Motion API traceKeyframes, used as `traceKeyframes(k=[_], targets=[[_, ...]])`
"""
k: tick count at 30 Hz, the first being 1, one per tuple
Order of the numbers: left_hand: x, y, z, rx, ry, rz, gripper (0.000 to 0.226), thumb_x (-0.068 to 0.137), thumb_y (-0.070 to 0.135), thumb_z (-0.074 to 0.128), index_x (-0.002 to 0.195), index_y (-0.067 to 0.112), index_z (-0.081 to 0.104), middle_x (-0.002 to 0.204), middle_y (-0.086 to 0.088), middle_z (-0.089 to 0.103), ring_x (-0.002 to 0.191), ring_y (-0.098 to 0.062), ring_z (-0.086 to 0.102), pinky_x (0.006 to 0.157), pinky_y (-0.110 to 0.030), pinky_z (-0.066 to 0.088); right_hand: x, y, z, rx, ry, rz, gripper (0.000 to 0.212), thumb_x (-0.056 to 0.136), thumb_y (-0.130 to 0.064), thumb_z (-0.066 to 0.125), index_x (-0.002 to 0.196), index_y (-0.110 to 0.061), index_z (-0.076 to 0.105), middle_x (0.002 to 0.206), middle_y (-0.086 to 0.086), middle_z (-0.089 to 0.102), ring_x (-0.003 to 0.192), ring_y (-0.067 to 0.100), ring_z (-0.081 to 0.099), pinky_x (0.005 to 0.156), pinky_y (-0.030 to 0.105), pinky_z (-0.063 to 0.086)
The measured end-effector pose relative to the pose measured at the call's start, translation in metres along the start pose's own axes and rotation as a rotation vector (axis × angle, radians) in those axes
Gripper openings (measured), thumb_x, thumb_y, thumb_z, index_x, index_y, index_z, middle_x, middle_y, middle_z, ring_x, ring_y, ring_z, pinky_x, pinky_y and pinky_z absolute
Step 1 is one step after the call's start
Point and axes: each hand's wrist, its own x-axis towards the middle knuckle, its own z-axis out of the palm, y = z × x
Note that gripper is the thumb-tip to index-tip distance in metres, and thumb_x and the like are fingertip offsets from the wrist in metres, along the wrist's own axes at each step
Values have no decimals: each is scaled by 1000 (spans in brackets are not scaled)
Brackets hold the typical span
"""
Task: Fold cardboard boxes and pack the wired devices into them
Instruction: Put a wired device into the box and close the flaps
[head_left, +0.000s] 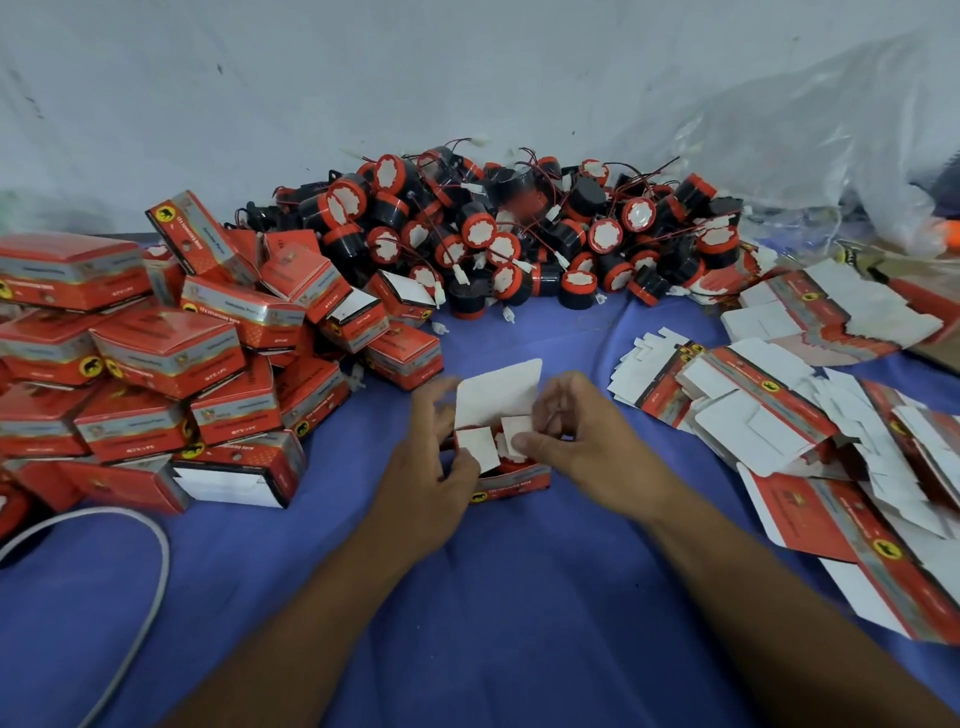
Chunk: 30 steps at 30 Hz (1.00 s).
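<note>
A blue-covered counter (519, 597) meets a pale wall (363, 78). At its centre, the left hand (436, 467) and right hand (576, 441) each pinch a side flap of an open box (511, 483). Something red inside, probably a device, is mostly hidden. Wired devices (519, 234) are heaped behind, closed boxes (156, 364) left, flat blanks (779, 415) right.

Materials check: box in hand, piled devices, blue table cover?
Box: thin printed card. It is glossy red outside and bare matte white inside the flaps, with sharp creases. Devices: likely moulded plastic, with shiny black bodies and red rims. Cover: looks like woven cloth, matte and softly wrinkled.
</note>
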Motion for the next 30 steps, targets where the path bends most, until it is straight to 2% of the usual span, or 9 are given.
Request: traceKeyframes(k=[3, 6, 8, 11, 15, 20, 23, 26, 30], targets=[[-1, -3, -3, 101, -45, 22, 38, 96, -1, 50, 121, 25, 62, 121, 19, 64, 113, -8, 61, 84, -28, 56, 0, 0, -1, -22, -9, -91, 61, 86, -6, 77, 131, -30, 44, 120, -2, 49, 84, 13, 53, 69, 26, 51], [-2, -3, -4, 74, -67, -20, 32, 96, 3, 54, 123, 17, 63, 133, 17, 58, 123, 0, 55, 94, -21, 52, -1, 4, -8, -177, -157, -249, 41, 91, -1, 69, 129, -16, 65, 129, 4, 56, 113, 12, 58, 88, 30, 53], [-4, -3, -7, 92, -126, -18, 41, 91, 18, 55, 131, 17, 57, 136, 16, 55, 123, 2, 53, 95, -18, 48, -2, 6, -12, -200, -270, -208, 42, 94, -12, 69, 135, -14, 62, 128, -2, 59, 120, 12, 57, 99, 33, 50], [-4, -3, -8, 106, -183, -8, 46, 90, 34, 59, 133, 22, 53, 139, 20, 51, 122, 3, 53, 91, -15, 48, -5, 6, -13, -228, -345, -165, 54, 94, -37, 68, 144, -22, 53, 128, -13, 57, 122, 9, 56, 101, 28, 48], [-3, -5, -9, 154, -166, 30, 42, 90, 41, 63, 130, 37, 50, 131, 30, 52, 118, 2, 55, 90, -17, 50, -5, 3, -10, -178, -246, -287, 46, 90, -27, 76, 133, -20, 61, 120, -7, 61, 114, 19, 61, 92, 36, 55], [0, -10, -10, 191, -89, 89, 37, 93, 39, 60, 126, 24, 60, 130, 15, 59, 118, -3, 58, 94, -22, 51, -2, 1, -8, -269, -158, -415, 35, 94, -23, 71, 124, -7, 67, 114, -2, 68, 107, 17, 65, 91, 40, 54], [1, -8, -11, 217, -35, 133, 33, 93, 41, 59, 121, 26, 65, 126, 18, 61, 118, 4, 56, 95, -14, 47, -1, 4, -6, -292, -155, -460, 31, 97, -20, 66, 125, -6, 69, 122, 1, 69, 114, 13, 64, 97, 35, 53], [1, -8, -10, 247, -16, 148, 33, 93, 34, 60, 121, 18, 69, 125, 22, 60, 119, 10, 53, 95, -7, 42, -1, 5, -5, -290, -129, -477, 30, 99, -20, 62, 126, -8, 69, 127, 3, 68, 119, 7, 61, 101, 25, 50], [1, -8, -12, 271, -14, 154, 30, 95, 27, 59, 122, 18, 69, 126, 17, 62, 120, 12, 53, 95, -7, 42, -1, 3, -2, -258, -119, -476, 29, 101, -23, 59, 123, -7, 71, 123, 1, 70, 115, 8, 64, 97, 30, 53]])
